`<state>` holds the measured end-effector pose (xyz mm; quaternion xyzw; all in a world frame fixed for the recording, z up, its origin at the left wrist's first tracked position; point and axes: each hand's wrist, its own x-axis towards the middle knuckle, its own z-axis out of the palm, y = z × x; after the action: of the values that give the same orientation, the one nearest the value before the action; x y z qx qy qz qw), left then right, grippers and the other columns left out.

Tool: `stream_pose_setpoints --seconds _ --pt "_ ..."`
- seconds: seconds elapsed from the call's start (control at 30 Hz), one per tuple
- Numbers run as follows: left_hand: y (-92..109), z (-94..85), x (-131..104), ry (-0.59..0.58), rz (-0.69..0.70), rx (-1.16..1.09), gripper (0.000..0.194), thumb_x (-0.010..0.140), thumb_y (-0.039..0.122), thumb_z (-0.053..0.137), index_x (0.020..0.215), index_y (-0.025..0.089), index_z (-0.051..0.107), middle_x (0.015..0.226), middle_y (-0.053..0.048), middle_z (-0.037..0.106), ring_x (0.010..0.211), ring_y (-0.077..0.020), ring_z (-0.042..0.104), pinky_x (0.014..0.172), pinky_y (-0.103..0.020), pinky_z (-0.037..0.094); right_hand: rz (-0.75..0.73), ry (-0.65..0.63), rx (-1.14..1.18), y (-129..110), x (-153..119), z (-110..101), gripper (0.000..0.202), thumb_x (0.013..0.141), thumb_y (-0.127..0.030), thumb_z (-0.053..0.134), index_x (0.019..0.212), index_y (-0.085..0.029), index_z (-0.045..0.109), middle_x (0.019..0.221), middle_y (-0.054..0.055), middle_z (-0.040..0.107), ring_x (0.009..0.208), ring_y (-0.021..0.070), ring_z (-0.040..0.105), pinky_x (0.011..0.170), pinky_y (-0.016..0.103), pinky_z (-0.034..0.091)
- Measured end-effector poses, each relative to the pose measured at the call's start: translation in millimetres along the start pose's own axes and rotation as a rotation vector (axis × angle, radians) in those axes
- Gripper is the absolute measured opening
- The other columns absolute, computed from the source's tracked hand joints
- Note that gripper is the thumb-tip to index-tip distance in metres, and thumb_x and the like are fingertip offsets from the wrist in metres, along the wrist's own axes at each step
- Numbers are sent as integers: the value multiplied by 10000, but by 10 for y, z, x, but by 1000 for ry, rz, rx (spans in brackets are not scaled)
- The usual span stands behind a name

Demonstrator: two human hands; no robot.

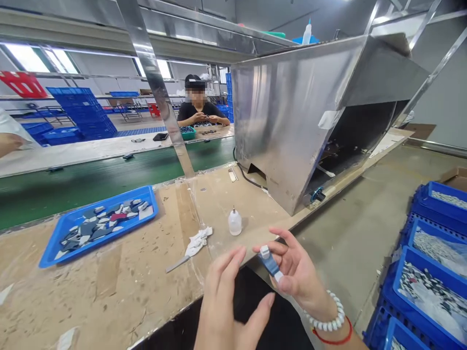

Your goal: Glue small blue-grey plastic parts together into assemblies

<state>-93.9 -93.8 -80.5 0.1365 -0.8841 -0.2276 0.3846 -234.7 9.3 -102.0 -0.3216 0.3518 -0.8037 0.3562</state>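
Between the thumb and fingers of my right hand (297,265) is a small blue-and-white plastic part (269,261); its exact kind I cannot make out. My left hand (229,306) is beside it on the left, thumb and fingers spread, holding nothing. Both hands are above the front edge of the worktable (146,282). A small white squeeze bottle (235,222) with a thin metal tip stands upright just beyond them. Left of the bottle lies a crumpled white cloth (199,241), touching a flat grey strip-like tool (177,264).
A blue tray (47,253) of dark, white and red pieces lies at left. A metal hood (284,126) stands at the back right. Behind runs a green conveyor (91,184), with a co-worker (199,109) beyond. Blue crates (401,287) of small pieces are stacked at right.
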Motion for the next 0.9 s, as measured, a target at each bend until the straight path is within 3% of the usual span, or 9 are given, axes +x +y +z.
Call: stream_pose_setpoints --seconds 0.1,0.27,0.4,0.5,0.67,0.83,0.9 --pt "21 28 188 -12 149 1 536 913 352 670 1385 178 483 1279 -127 608 1213 -221 611 1012 -330 557 12 -29 80 42 -55 51 854 576 -252 989 1322 -349 585 1048 36 725 574 19 443 576 134 424" --pt "-31 66 207 14 307 14 327 911 299 704 1186 158 598 1065 -79 720 1073 -191 672 971 -272 549 130 -67 129 171 -110 12 872 561 -308 997 1330 -331 587 1031 30 713 553 4 362 509 120 329" --pt "-51 87 171 19 294 43 356 952 299 648 1258 130 585 1075 -101 742 1013 -180 715 910 -257 579 135 -57 177 248 -135 -6 800 597 -318 984 1291 -319 586 1079 33 702 578 -3 378 554 117 352" --pt "-33 105 191 -1 270 48 298 958 332 638 1197 158 606 1033 -89 760 957 -182 742 868 -266 605 122 -46 208 265 -153 -23 797 608 -287 982 1289 -304 569 1002 1 692 571 -13 408 575 111 373" --pt "-27 129 220 -28 276 70 245 956 351 641 1126 175 629 1001 -83 779 942 -184 761 887 -271 616 116 -59 247 248 -176 -65 815 630 -383 963 1311 -275 529 1017 25 711 582 -9 487 591 114 412" --pt "-117 145 117 -47 294 57 301 937 368 667 1181 193 640 1045 -93 783 949 -212 768 896 -288 624 148 -20 243 357 -178 -75 893 540 -324 1006 1287 -272 518 1017 27 709 601 16 537 597 133 435" --pt "-147 138 54 -46 183 46 312 924 431 669 1170 239 658 1049 -81 778 931 -224 766 876 -313 635 180 -13 241 449 -169 -90 944 484 -345 1018 1287 -277 527 1003 19 694 589 23 531 580 145 427"
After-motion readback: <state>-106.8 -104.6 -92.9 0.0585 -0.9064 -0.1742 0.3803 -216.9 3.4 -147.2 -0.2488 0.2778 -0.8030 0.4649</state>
